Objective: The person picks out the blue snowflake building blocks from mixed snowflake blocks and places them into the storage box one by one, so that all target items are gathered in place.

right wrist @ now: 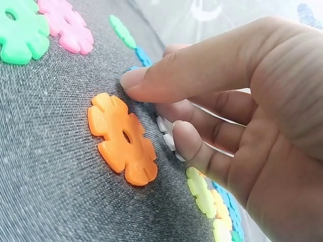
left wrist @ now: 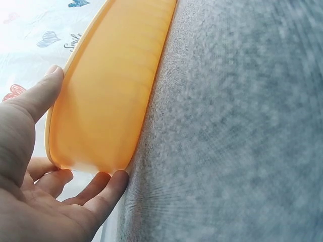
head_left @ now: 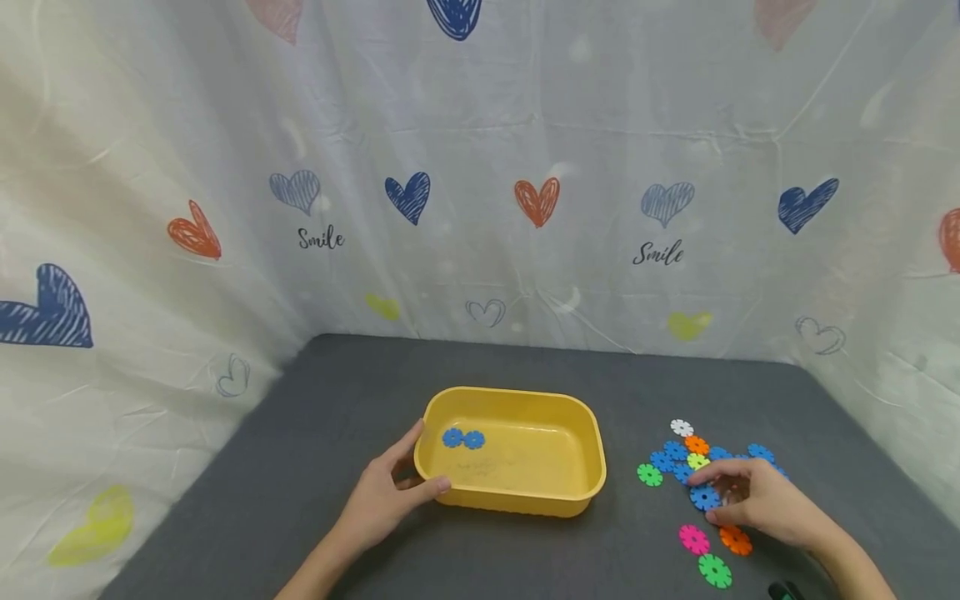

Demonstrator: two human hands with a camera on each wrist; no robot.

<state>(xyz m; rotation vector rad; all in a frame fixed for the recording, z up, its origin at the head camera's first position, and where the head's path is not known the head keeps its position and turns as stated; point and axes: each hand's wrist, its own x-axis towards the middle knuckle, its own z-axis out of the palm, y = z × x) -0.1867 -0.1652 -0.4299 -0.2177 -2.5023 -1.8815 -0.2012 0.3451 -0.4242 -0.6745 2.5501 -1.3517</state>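
My left hand (head_left: 390,492) grips the left end of a yellow plastic basin (head_left: 517,504), thumb at the rim and the other fingertips against its outer wall in the left wrist view. Inside the basin lie two joined blue snowflake discs (head_left: 462,438). At the right, my right hand (head_left: 761,500) has thumb and index finger at opposite edges of a blue snowflake disc (head_left: 705,498); in the right wrist view the thumb mostly hides that disc. Close by the hand are an orange disc (right wrist: 123,138) and a white disc (right wrist: 166,133).
Beyond the right hand lie more discs: several blue, a white one (head_left: 682,427), an orange one (head_left: 697,444) and a green one (head_left: 650,475). Nearer are a pink disc (head_left: 694,539) and another green disc (head_left: 715,571). A heart-printed curtain (head_left: 480,250) borders the grey table (head_left: 360,367).
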